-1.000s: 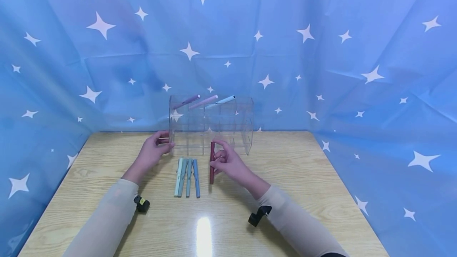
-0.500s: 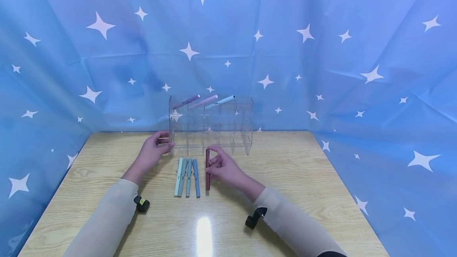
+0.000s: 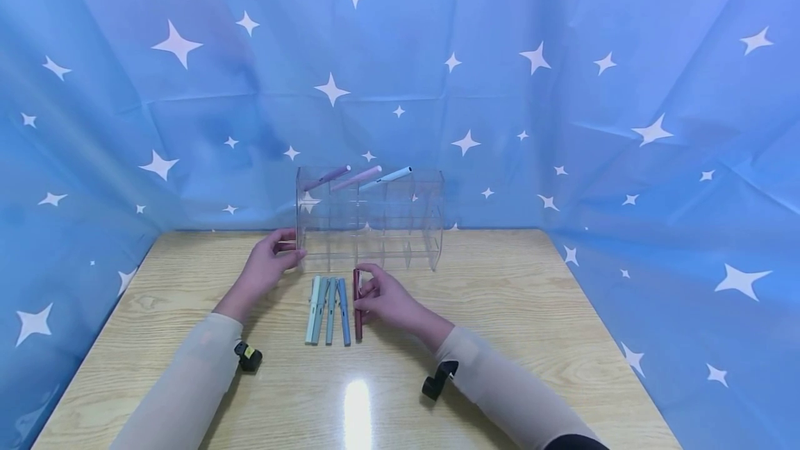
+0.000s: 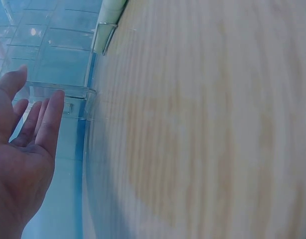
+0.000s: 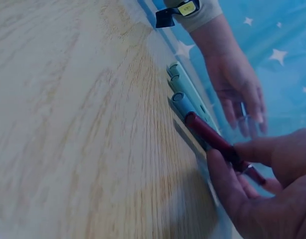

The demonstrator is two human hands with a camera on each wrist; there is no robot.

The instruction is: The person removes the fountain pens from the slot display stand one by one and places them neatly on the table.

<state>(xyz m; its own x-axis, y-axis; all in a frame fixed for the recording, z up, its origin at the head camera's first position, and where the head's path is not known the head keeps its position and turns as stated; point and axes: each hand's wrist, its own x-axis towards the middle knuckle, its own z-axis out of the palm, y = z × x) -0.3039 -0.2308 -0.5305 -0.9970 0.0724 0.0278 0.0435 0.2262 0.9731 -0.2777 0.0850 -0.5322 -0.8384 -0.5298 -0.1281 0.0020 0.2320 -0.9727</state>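
Four pastel pens [image 3: 328,310] lie on worktop [image 3: 531,339]; our right hand [image 3: 384,297] pinches dark red pen [image 3: 357,303] beside them, left hand [image 3: 265,271], fingers relaxed, touches clear acrylic organizer [image 3: 370,221].

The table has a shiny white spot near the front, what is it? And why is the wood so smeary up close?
Head view: lamp glare on the table. Left wrist view: wood grain blurred. Right wrist view: wood blurred, dark red pen fairly sharp.

Wooden table [image 3: 500,339]: pens [image 3: 328,311], clear organizer [image 3: 409,228].
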